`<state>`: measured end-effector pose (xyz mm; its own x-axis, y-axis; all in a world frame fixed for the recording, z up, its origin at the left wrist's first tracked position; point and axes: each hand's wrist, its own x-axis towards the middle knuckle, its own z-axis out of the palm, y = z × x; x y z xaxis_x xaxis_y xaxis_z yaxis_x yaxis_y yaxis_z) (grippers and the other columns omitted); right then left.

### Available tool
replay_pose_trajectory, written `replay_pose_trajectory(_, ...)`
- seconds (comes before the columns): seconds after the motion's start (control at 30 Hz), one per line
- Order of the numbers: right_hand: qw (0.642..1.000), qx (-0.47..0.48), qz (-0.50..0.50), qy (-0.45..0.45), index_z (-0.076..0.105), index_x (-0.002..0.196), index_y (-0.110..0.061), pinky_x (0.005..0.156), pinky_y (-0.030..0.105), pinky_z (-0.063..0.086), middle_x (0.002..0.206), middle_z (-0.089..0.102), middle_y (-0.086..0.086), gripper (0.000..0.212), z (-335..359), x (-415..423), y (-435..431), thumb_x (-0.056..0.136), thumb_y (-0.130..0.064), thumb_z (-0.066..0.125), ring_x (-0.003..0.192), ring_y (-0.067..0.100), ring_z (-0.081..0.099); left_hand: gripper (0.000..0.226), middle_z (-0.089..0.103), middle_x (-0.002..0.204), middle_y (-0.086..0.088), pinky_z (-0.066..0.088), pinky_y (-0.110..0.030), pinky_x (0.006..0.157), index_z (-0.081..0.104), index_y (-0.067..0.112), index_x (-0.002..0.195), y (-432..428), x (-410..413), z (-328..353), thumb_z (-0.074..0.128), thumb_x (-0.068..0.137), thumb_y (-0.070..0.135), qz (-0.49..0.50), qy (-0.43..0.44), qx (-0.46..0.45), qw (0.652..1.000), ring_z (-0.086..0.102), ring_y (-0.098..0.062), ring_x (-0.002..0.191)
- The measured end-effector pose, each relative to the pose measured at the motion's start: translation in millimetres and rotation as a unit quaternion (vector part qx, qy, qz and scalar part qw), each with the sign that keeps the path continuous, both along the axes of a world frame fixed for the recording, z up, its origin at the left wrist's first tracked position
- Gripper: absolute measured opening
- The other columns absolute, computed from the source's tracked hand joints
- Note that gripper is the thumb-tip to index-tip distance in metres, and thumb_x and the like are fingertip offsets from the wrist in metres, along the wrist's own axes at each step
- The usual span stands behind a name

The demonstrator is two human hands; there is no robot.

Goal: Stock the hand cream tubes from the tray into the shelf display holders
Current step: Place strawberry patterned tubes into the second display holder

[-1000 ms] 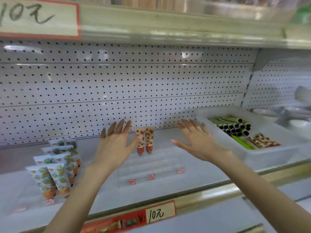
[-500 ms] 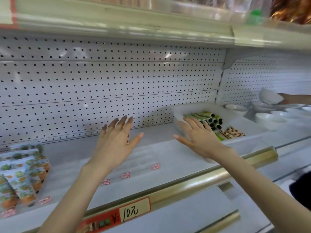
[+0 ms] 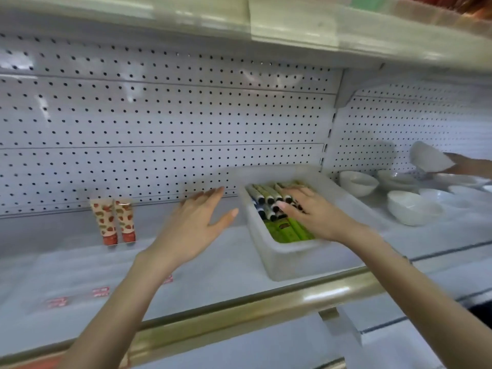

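Hand cream tubes (image 3: 286,230) lie packed in the white tray (image 3: 292,262) on the shelf (image 3: 226,262), green ones at the front and dark-capped ones behind. Two strawberry-patterned tubes (image 3: 113,219) already stand upright, well to the left, at the back of a clear display holder (image 3: 80,278) whose front rows look unfilled. The right hand (image 3: 316,215) lies over the tubes inside the tray, fingers spread flat across the caps and, as far as the blur allows, not closed round any of them. The left hand (image 3: 194,225) hovers released above the shelf, between the tray and the holder, touching nothing. The step in hand appears to be picking the next tubes. The next move calls for closing the fingers on one or two, lifting them clear of the tray wall, and setting them cap-down in a free slot beside the standing pair. White bowls (image 3: 410,206) sit further right.
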<state>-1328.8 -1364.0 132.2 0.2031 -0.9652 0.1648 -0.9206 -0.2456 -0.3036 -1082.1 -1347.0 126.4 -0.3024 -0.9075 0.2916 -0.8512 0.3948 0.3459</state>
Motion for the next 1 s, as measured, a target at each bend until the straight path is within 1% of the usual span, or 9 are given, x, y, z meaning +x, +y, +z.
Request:
replay_pose_trajectory(0.13,0.998,0.053,0.016,-0.024,0.033,0.144,-0.018,0.104,0.022,0.024,0.146,0.036,0.007,0.05,5,-38,-16,0.098,-0.04,0.036,0.135,0.018,0.032,0.063,0.021,0.154,0.008,0.013,-0.025,0.112,0.02,0.028,0.147,1,-31,0,0.033,0.091,0.055,-0.011,0.043,0.028,0.999,0.018,-0.012,0.141)
replay_pose_trajectory(0.27,0.997,0.078,0.022,0.0,0.041,0.14,-0.011,0.097,0.019,0.028,0.146,0.039,0.008,0.042,8,-67,-32,0.1,-0.025,0.04,0.132,0.019,0.039,0.065,0.023,0.154,0.007,0.014,-0.025,0.111,0.022,0.028,0.147,-4,-49,3,0.034,0.089,0.058,-0.014,0.043,0.032,0.998,0.02,-0.012,0.14)
replay_pose_trajectory(0.37,0.994,0.101,0.032,0.015,0.045,0.136,-0.01,0.099,0.02,0.03,0.144,0.044,0.006,0.038,0,-81,-45,0.098,-0.017,0.045,0.13,0.018,0.042,0.067,0.025,0.153,0.005,0.016,-0.025,0.11,0.023,0.027,0.146,-10,-57,8,0.033,0.09,0.062,-0.016,0.018,0.034,0.999,0.023,-0.013,0.139)
replay_pose_trajectory(0.5,0.986,0.157,0.035,0.051,0.043,0.136,-0.007,0.098,0.022,0.033,0.142,0.045,0.007,0.041,-12,-84,-55,0.097,-0.018,0.048,0.128,0.021,0.043,0.062,0.028,0.152,0.004,0.019,-0.023,0.108,0.025,0.025,0.146,-17,-70,15,0.037,0.092,0.054,-0.021,0.004,0.029,0.999,0.025,-0.013,0.138)
replay_pose_trajectory(0.63,0.967,0.221,0.021,0.127,0.04,0.138,-0.012,0.097,0.03,0.04,0.136,0.048,0.009,0.049,-26,-88,-63,0.096,-0.034,0.049,0.12,0.024,0.048,0.062,0.031,0.151,0.004,0.02,-0.024,0.109,0.027,0.024,0.145,-22,-76,11,0.038,0.092,0.053,-0.039,0.009,0.036,0.999,0.028,-0.014,0.138)
replay_pose_trajectory(0.8,0.96,0.25,0.022,0.126,0.04,0.135,-0.016,0.095,0.029,0.041,0.128,0.047,0.002,0.064,-20,-94,-68,0.083,-0.041,0.066,0.115,0.02,0.048,0.061,0.032,0.15,0.006,0.021,-0.024,0.108,0.029,0.026,0.145,-26,-74,6,0.037,0.091,0.055,-0.048,0.021,0.043,0.998,0.028,-0.012,0.138)
replay_pose_trajectory(0.87,0.969,0.227,0.023,0.1,0.047,0.125,-0.018,0.085,0.027,0.042,0.114,0.048,-0.002,0.058,-17,-94,-67,0.077,-0.041,0.072,0.104,0.017,0.049,0.062,0.032,0.15,0.006,0.02,-0.024,0.109,0.03,0.026,0.144,-29,-72,5,0.037,0.09,0.055,-0.051,0.028,0.045,0.997,0.028,-0.012,0.138)
replay_pose_trajectory(0.93,0.981,0.186,0.038,0.043,0.051,0.101,-0.026,0.072,0.023,0.042,0.102,0.049,-0.005,0.038,-14,-93,-65,0.075,-0.035,0.076,0.093,0.015,0.049,0.062,0.032,0.15,0.006,0.02,-0.023,0.109,0.03,0.026,0.145,-31,-69,5,0.037,0.09,0.055,-0.05,0.032,0.045,0.997,0.028,-0.012,0.137)
replay_pose_trajectory(1.0,0.982,0.177,0.063,-0.026,0.05,0.085,-0.031,0.073,0.025,0.046,0.098,0.049,-0.006,0.03,-9,-93,-60,0.075,-0.027,0.077,0.091,0.015,0.051,0.061,0.032,0.15,0.007,0.02,-0.023,0.108,0.031,0.026,0.145,-33,-69,5,0.037,0.091,0.054,-0.051,0.037,0.042,0.997,0.028,-0.011,0.138)
